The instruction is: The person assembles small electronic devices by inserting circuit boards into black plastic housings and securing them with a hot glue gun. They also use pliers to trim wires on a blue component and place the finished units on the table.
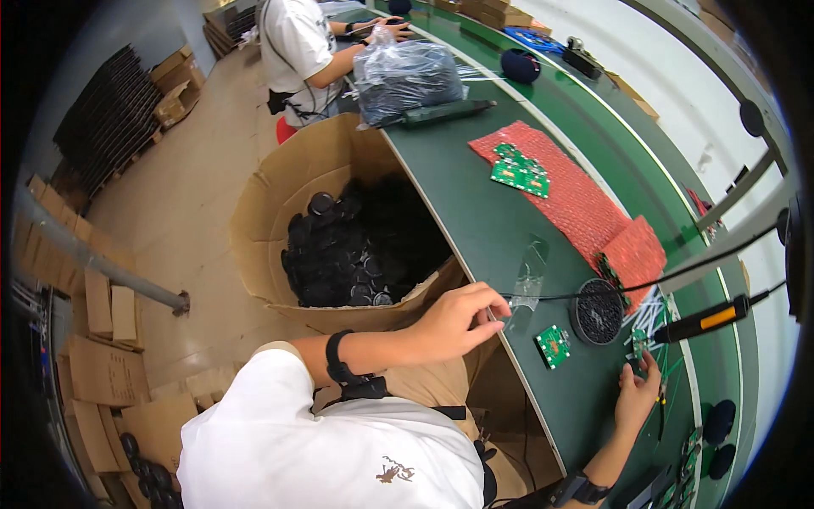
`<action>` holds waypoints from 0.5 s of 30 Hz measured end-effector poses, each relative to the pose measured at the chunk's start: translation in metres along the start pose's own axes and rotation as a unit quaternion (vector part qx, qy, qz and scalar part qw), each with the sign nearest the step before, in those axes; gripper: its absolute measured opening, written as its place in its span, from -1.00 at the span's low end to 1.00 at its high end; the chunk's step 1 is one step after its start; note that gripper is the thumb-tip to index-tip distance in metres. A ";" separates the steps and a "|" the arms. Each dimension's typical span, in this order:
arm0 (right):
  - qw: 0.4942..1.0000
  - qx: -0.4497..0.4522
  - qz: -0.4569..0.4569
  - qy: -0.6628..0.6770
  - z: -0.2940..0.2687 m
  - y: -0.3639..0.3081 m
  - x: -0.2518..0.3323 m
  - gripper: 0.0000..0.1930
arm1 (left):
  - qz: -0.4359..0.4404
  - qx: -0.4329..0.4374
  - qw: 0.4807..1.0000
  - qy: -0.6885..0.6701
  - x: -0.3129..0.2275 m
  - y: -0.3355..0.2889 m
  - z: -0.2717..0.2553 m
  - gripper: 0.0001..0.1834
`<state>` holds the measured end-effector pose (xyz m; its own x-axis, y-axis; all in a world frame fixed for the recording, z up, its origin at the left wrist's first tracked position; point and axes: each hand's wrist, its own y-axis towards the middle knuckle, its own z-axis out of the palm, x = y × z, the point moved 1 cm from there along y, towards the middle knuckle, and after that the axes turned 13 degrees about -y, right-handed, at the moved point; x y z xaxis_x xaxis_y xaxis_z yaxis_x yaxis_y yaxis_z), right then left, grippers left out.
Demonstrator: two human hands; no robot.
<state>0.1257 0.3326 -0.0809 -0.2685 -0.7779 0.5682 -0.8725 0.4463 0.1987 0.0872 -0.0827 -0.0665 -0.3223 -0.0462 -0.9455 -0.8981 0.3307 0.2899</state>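
My left hand (460,322) is at the near edge of the green bench, with its fingers curled into a pinch. Whatever lies between those fingertips is too small to name. Over the bench to the right, my right hand (638,397) has thumb and fingers closed around the lower end of a small green circuit board (639,340). A square green circuit board (553,347) lies flat between the two hands. Beyond it stands a round dish of small black parts (598,311). Clear plastic film (531,276) rests on the bench ahead of my left hand.
Red bubble wrap (585,216) bears more green boards (521,173). A black-and-orange tool (704,319) hangs at right on a cable. Left of the bench, a big cardboard box (254,220) holds black round parts. A co-worker (297,51) works beyond, near a bagged bundle (407,81).
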 end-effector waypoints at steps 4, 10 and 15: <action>0.999 0.011 -0.009 0.045 -0.007 -0.001 0.010 -0.70 | -0.142 -0.027 0.980 -0.140 0.025 -0.017 -0.045 -0.79; 0.993 0.047 -0.058 0.093 -0.021 -0.019 0.044 -0.89 | -0.175 -0.221 0.883 -0.375 0.029 0.001 -0.239 -0.79; 0.939 0.127 -0.313 -0.065 0.006 -0.065 0.106 -0.70 | -0.278 -0.416 0.789 -0.357 0.153 0.027 -0.406 -0.83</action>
<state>0.1514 0.2187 -0.0388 0.2969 -0.9073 0.2978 -0.9407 -0.2243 0.2544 -0.1073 -0.4639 -0.1428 0.1746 0.6754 -0.7165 -0.8222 -0.3004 -0.4835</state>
